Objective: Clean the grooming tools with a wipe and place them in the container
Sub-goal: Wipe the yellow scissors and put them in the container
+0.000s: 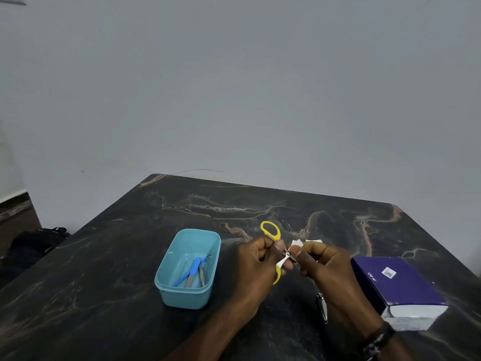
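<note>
My left hand point(256, 259) grips small yellow-handled scissors point(271, 230), blades spread apart, just above the dark marble table point(130, 256). One yellow loop sticks up past my fingers, the other pokes out below. My right hand point(321, 261) pinches a white wipe point(296, 243) against the scissors near the pivot. To the left stands a light blue container point(166, 285) holding blue-handled tools point(194, 269) and a metal one. A silver nail clipper point(322, 307) lies on the table under my right wrist.
A purple box point(395, 285) with a white end lies at the right, close to my right forearm. The table's far edge meets a grey wall. Dark bags sit on the floor at the left.
</note>
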`<state>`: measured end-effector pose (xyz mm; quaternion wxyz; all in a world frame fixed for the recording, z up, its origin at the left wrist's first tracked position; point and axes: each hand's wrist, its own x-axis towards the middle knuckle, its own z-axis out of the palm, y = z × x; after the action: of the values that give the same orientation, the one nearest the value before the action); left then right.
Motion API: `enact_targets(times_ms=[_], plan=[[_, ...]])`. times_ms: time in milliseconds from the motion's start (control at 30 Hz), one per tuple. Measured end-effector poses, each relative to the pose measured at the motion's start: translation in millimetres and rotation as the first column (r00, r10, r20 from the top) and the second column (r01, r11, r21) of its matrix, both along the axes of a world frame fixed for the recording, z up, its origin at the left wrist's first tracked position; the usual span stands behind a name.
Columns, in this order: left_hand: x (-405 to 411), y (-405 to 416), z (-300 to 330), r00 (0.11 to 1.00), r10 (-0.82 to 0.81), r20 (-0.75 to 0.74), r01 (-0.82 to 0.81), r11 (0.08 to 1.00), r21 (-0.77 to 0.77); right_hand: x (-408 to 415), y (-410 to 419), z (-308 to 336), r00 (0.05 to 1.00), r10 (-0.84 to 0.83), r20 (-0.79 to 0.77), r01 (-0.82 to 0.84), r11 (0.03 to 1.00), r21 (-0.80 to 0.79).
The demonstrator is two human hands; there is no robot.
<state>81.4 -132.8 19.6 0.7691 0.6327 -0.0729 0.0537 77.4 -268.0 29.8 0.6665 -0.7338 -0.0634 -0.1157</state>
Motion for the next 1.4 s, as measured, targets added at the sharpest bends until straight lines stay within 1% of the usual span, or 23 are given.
enact_targets(times_ms=[133, 233, 333, 433, 567, 667, 767, 867, 1000, 1067, 1167, 1233, 1400], plan=[[1, -2, -5, 0.991, 0.048, 0.128, -0.061, 0.992, 0.106, 0, 0, 0, 0.999, 0.034, 0.019, -0.033, 0.999, -0.034], [1, -1, -8, 0.971, 0.067, 0.230, -0.112, 0.976, 0.189, 0, 0, -1, 0.998, 0.051, 0.039, -0.049, 0.998, -0.032], [1, -2, -11, 0.955, 0.084, 0.284, -0.161, 0.952, 0.259, 0, 1, -2, 0.995, 0.083, 0.049, -0.082, 0.996, -0.032], [2, -2, -12, 0.944, 0.101, 0.314, -0.200, 0.932, 0.301, 2, 1, -5, 0.996, 0.081, 0.024, -0.080, 0.997, -0.016], [1, -3, -11, 0.932, 0.117, 0.343, -0.227, 0.927, 0.298, 3, 3, -6, 0.999, 0.035, -0.032, -0.034, 0.998, 0.052], [0, -4, -12, 0.920, 0.145, 0.364, -0.263, 0.918, 0.298, 3, 2, -6, 0.986, 0.116, -0.116, -0.100, 0.986, 0.134], [2, -3, -16, 0.918, 0.164, 0.362, -0.282, 0.910, 0.303, 2, 0, -7, 0.970, 0.167, -0.176, -0.143, 0.980, 0.141], [3, -3, -17, 0.917, 0.170, 0.361, -0.288, 0.909, 0.303, 2, 1, -7, 0.970, 0.153, -0.186, -0.122, 0.978, 0.169], [4, -4, -17, 0.916, 0.177, 0.361, -0.289, 0.914, 0.286, 3, 3, -8, 0.971, 0.120, -0.207, -0.057, 0.956, 0.287], [4, -4, -18, 0.914, 0.181, 0.363, -0.292, 0.915, 0.280, 2, 3, -8, 0.974, 0.117, -0.196, -0.059, 0.958, 0.282], [4, -3, -19, 0.912, 0.194, 0.362, -0.305, 0.910, 0.280, -1, 8, -8, 0.971, 0.158, -0.177, -0.118, 0.970, 0.213], [4, -3, -18, 0.910, 0.201, 0.362, -0.311, 0.909, 0.277, -2, 8, -9, 0.972, 0.166, -0.169, -0.132, 0.972, 0.196], [4, -4, -18, 0.915, 0.197, 0.353, -0.303, 0.912, 0.278, 1, 8, -8, 0.976, 0.107, -0.190, -0.047, 0.955, 0.293]])
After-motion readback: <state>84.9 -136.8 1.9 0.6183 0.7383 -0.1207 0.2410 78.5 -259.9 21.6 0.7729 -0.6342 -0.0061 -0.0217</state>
